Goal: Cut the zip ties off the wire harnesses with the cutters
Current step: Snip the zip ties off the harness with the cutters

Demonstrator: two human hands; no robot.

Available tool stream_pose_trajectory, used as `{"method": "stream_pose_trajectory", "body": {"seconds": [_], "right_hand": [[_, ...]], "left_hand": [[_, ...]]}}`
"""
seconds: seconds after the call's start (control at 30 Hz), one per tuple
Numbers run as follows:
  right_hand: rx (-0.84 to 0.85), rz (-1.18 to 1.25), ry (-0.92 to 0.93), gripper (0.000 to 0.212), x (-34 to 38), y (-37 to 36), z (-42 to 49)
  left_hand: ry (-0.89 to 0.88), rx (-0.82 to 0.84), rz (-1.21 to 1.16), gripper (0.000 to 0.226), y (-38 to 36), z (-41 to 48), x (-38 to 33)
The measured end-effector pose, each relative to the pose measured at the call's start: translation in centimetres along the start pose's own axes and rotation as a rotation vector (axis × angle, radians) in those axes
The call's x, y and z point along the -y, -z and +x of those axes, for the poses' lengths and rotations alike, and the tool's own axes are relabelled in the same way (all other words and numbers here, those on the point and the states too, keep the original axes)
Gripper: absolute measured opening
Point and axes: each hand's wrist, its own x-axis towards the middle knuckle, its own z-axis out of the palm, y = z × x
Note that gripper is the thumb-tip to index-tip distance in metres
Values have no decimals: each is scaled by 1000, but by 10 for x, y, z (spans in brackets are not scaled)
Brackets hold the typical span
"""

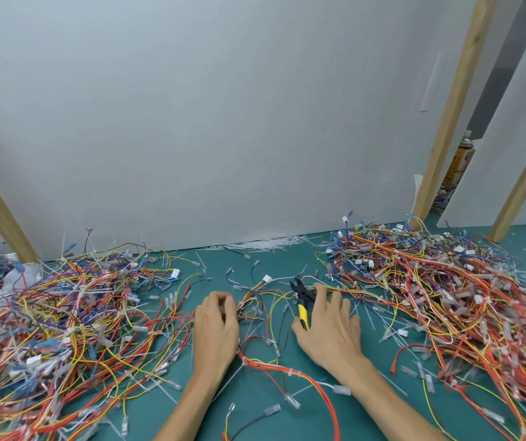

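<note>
Flanking the cutters [301, 303], left wire pile [64, 316], right wire pile [446, 294], cut ties [271, 243] behind

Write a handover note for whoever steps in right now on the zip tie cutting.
Left hand: grips the harness on the mat.
Right hand: holds the cutters, jaws at that harness.
Wire heaps: left pile, right pile; which one is finished, I cannot tell.
Done: cut zip ties lie along the wall.
Left: an uncut tie on the orange wires between the wrists.
</note>
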Motion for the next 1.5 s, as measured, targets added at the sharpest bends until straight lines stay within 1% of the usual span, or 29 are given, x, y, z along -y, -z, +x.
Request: {"method": "stream_pose_trajectory", "body": {"seconds": [0.07,0.13,0.27,0.4,0.6,0.73,0.8,0.83,0.9,0.97,1.03,1.1,1.17,1.23,1.3,1.37,1.43,1.5], "right_hand": [[-18,-69,21,69,1,-1,-1],[-40,-117,49,69,0,-2,-2],[-24,-143,71,62,-5,-3,0],[-16,-147,82,55,-5,1,1],[-73,-76,86,53,-4,8,-1],[-48,-20,65,56,-6,14,3],[-13,-22,54,55,-6,14,3],[1,-33,53,55,-6,14,3],[4,-107,65,54,-7,13,4],[0,-201,77,52,-8,12,5],[22,-204,70,47,-8,12,6],[62,-167,82,42,-10,14,9],[141,-114,105,37,-13,22,12],[235,-70,130,36,-15,37,16],[260,5,172,33,-16,59,21],[224,203,237,23,-10,86,25],[208,448,292,13,2,113,29],[238,675,337,16,20,137,31]], "left_hand": [[-31,28,65,5,-1,-2,-1],[-50,42,102,3,-1,-3,-3],[-87,44,174,9,0,-4,-5],[-113,69,327,20,0,-5,-6],[14,145,308,20,6,2,-6],[138,218,265,20,11,11,-7],[203,248,191,16,15,18,-7],[242,261,112,15,19,21,-8],[344,325,-126,13,27,28,-9],[484,414,-413,20,36,35,-10],[597,489,-679,24,49,42,-12],[627,550,-832,22,61,47,-18],[593,615,-920,26,72,51,-29],[518,647,-1008,39,78,52,-41],[440,647,-1072,46,80,52,-51],[360,646,-1094,45,81,53,-63],[268,635,-1033,39,78,55,-76],[197,571,-958,34,72,58,-87]]}}
